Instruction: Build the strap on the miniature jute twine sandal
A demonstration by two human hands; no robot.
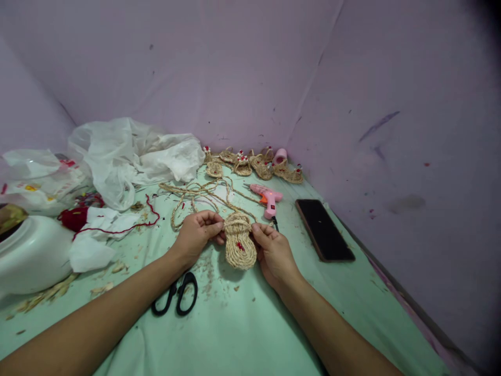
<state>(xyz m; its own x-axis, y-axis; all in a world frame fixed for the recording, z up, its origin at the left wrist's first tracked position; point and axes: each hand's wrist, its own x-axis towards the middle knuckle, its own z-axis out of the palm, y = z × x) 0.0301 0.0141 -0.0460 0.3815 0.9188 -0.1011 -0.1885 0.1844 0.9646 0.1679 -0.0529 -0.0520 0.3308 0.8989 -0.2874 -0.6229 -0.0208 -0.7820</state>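
Observation:
A small slipper (240, 257) of coiled straw rope, with a band across its far end and a red mark on its sole, is held up over the green cloth. My left hand (197, 236) pinches it at the left end of the band. On the opposite side, my right hand (275, 253) grips the band's other end between thumb and fingers. A long straw rope (191, 192) lies in loose loops just beyond the hands. Black-handled scissors (187, 295) rest under my left forearm, their blades hidden.
A pink glue gun (267, 197) and a phone (324, 230) lie to the right. Several finished straw slippers (242, 166) line the wall. At left are plastic bags (133, 156), red yarn (74, 218), a white container (35, 256) and straw scraps.

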